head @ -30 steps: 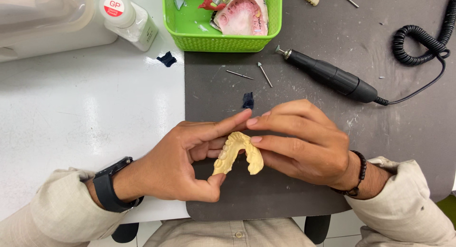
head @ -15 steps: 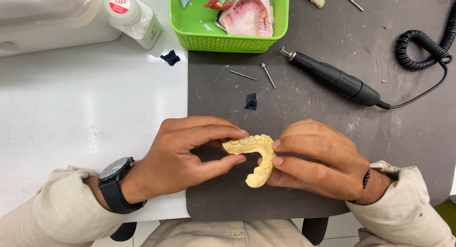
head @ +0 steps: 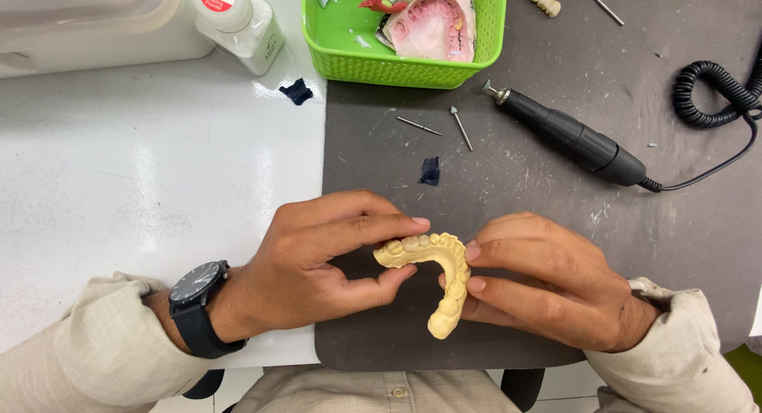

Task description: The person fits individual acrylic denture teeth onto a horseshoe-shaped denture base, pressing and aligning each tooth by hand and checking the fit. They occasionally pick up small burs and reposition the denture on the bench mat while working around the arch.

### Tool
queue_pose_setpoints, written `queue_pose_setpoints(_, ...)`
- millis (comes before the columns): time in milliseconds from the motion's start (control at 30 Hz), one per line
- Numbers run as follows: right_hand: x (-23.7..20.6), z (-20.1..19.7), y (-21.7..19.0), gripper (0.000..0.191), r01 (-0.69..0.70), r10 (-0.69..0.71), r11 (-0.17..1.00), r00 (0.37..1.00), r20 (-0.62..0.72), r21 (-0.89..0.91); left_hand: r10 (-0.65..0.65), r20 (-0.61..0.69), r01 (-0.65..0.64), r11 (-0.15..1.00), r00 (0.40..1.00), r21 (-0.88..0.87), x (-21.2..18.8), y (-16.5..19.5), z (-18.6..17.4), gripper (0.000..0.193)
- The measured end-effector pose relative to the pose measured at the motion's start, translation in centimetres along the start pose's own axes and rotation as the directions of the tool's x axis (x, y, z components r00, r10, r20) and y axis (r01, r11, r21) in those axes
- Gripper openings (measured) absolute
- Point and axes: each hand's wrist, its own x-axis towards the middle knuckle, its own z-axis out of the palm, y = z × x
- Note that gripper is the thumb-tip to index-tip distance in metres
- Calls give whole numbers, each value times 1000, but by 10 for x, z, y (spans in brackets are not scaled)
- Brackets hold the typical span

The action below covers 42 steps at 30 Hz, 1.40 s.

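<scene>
1. Both hands shared the grip on a yellow dental cast (head: pixel 432 274): the left hand (head: pixel 317 266) pinched its left end between fingertip and thumb, and the right hand (head: pixel 548 282) clasped its right branch with fingers above and below.
2. That horseshoe-shaped cast sat just above the dark grey mat (head: pixel 556 183) near the front edge of the white desk (head: pixel 151 175), teeth side up.
3. As a judgement, the work looked mid-way: the cast was being examined or turned in hand, while the black rotary handpiece (head: pixel 571 135) lay unused on the mat, well apart, its coiled cord (head: pixel 714 95) trailing right.
4. Two loose burs (head: pixel 440 127) lay between the handpiece and a small dark blue scrap (head: pixel 429 171); another scrap (head: pixel 297 91) rested on the desk.
5. A green basket (head: pixel 397 63) at the top held a pink denture base (head: pixel 432 24).
6. Left of the basket stood a small white bottle (head: pixel 242 24) with a round red-and-white label on its cap, beside a clear plastic box (head: pixel 87 20).
7. A black watch (head: pixel 198 302) ringed the left wrist.
</scene>
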Motion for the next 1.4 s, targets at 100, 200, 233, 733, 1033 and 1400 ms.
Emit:
queue_pose_setpoints(100, 0, 0, -2, 46, -2, 2, 1000, 1000, 6, -4, 4, 3, -4, 1000, 1000, -3, -1, 0, 1, 37)
queue_pose_setpoints(200, 1, 0, -1, 46, 3, -3, 1000, 1000, 6, -9, 5, 10, -5, 1000, 1000, -8, -1, -1, 1, 33)
queue_pose_setpoints(233, 1, 0, -1, 46, 6, -6, 1000, 1000, 8, -9, 3, 12, -3, 1000, 1000, -9, -1, -1, 1, 32)
queue_pose_setpoints(733, 1, 3, 3, 39, 23, -24, 997, 1000, -14, -77, -86, -101, 78, 993, 991, -84, -2, 1, 2, 42)
queue_pose_setpoints(1033, -3, 9, 10, 26, 25, -26, 989, 1000, -6, -144, 20, -166, -9, 998, 986, 69, -3, 2, -1, 31)
queue_pose_setpoints(1400, -5, 20, 12, 27, -47, 30, 967, 997, -72, -249, 62, -173, -42, 992, 983, 118, -4, 1, -2, 26)
